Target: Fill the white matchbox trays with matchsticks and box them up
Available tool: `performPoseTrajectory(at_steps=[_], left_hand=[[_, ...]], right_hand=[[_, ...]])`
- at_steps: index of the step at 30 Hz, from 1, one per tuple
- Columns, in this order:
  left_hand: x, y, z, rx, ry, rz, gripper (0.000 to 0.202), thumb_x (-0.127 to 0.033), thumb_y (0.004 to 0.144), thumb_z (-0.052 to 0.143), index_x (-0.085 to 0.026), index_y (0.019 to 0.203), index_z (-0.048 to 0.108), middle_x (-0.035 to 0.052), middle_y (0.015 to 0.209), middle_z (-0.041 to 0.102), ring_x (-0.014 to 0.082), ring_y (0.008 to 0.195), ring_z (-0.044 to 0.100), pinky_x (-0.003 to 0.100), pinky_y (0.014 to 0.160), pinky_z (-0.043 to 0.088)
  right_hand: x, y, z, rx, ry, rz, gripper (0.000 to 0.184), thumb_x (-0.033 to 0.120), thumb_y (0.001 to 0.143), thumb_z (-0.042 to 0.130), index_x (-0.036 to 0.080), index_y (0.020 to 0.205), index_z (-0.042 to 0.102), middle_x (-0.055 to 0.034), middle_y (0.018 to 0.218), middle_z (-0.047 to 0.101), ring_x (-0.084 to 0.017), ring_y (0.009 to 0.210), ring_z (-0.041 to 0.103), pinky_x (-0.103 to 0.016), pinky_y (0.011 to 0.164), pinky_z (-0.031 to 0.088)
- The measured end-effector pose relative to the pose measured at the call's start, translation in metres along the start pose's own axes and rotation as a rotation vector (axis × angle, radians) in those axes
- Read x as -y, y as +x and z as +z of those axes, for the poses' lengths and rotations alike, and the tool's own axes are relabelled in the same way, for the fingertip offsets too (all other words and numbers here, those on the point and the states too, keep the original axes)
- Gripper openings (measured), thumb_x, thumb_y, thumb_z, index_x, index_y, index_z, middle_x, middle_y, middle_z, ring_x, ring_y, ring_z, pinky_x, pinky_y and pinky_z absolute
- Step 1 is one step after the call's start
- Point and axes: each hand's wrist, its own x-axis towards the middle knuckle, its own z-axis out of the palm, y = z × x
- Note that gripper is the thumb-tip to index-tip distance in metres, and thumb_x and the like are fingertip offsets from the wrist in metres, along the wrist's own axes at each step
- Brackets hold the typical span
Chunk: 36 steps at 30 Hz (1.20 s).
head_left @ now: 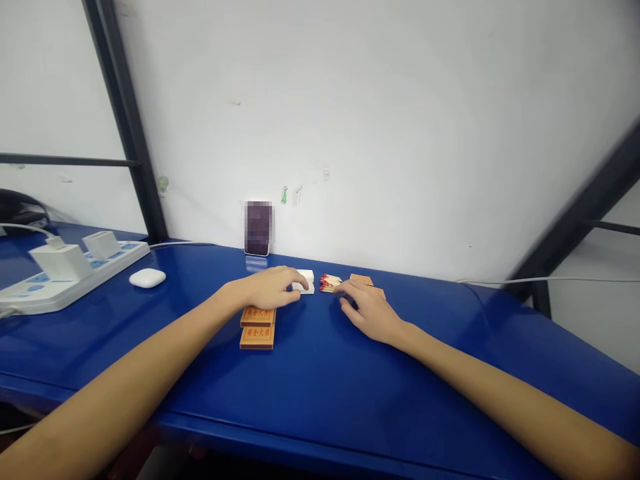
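Note:
A small white matchbox tray (309, 283) lies on the blue desk, its left part covered by my left hand (270, 288). The fingers reach over the tray and the thumb sits at its near side, closed on it. Just right of the tray is a loose pile of red-tipped matches (329, 283). My right hand (369, 310) rests at the pile's right end, fingertips by the sticks and thumb apart. Orange matchboxes (257, 335) with red lettering lie below my left wrist. Behind my right hand, more orange matchboxes (361, 279) are partly hidden.
A phone-like device (259, 228) with a blurred screen leans against the wall. On the left are a white earbud case (147, 277) and a power strip (123, 257) with plugged-in adapters. A white cable (550, 279) runs along the wall at right. Dark metal posts (131, 127) frame the desk.

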Motion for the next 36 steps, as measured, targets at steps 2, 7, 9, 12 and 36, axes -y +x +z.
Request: performPoseTrajectory(at_steps=[2, 7, 9, 12, 36], left_hand=[[-0.003, -0.001, 0.001, 0.028, 0.001, -0.003, 0.039, -0.028, 0.091, 0.047, -0.021, 0.126, 0.061, 0.0085, 0.125, 0.063, 0.0246, 0.110, 0.060, 0.034, 0.093, 0.044], [-0.004, 0.000, 0.000, 0.010, -0.009, 0.032, 0.039, -0.027, 0.091, 0.046, -0.019, 0.125, 0.061, 0.0084, 0.124, 0.065, 0.0238, 0.107, 0.062, 0.031, 0.090, 0.045], [-0.006, 0.000, -0.002, 0.046, -0.030, 0.015, 0.037, -0.027, 0.090, 0.045, -0.019, 0.122, 0.063, 0.0069, 0.114, 0.069, 0.0215, 0.096, 0.065, 0.030, 0.083, 0.046], [-0.012, -0.001, -0.005, 0.088, -0.055, -0.014, 0.033, -0.026, 0.089, 0.045, -0.020, 0.113, 0.066, 0.0046, 0.101, 0.072, 0.0189, 0.083, 0.066, 0.028, 0.075, 0.046], [-0.041, 0.005, 0.013, -0.253, 0.219, -0.024, 0.024, -0.023, 0.090, 0.045, -0.019, 0.097, 0.068, 0.0040, 0.094, 0.064, 0.0188, 0.081, 0.061, 0.031, 0.071, 0.046]], right_hand=[[0.000, -0.001, 0.001, 0.020, 0.035, 0.015, 0.020, 0.015, 0.092, 0.044, 0.019, 0.104, 0.060, -0.0073, 0.100, 0.064, -0.020, 0.085, 0.061, -0.035, 0.075, 0.049], [-0.002, 0.001, 0.004, 0.016, 0.089, 0.013, 0.015, 0.014, 0.088, 0.044, 0.019, 0.093, 0.057, -0.0056, 0.094, 0.062, -0.020, 0.085, 0.057, -0.034, 0.077, 0.044], [-0.004, 0.003, 0.004, 0.020, 0.100, 0.045, 0.009, 0.013, 0.084, 0.045, 0.020, 0.081, 0.050, -0.0028, 0.084, 0.058, -0.018, 0.077, 0.052, -0.033, 0.073, 0.042], [-0.006, 0.004, 0.004, 0.039, 0.124, 0.118, 0.013, 0.014, 0.079, 0.045, 0.022, 0.072, 0.038, -0.0004, 0.075, 0.052, -0.018, 0.071, 0.046, -0.031, 0.068, 0.038], [-0.001, 0.000, -0.003, 0.136, 0.088, 0.045, 0.008, 0.015, 0.085, 0.048, 0.021, 0.089, 0.049, -0.0012, 0.089, 0.061, -0.017, 0.074, 0.053, -0.029, 0.068, 0.037]])
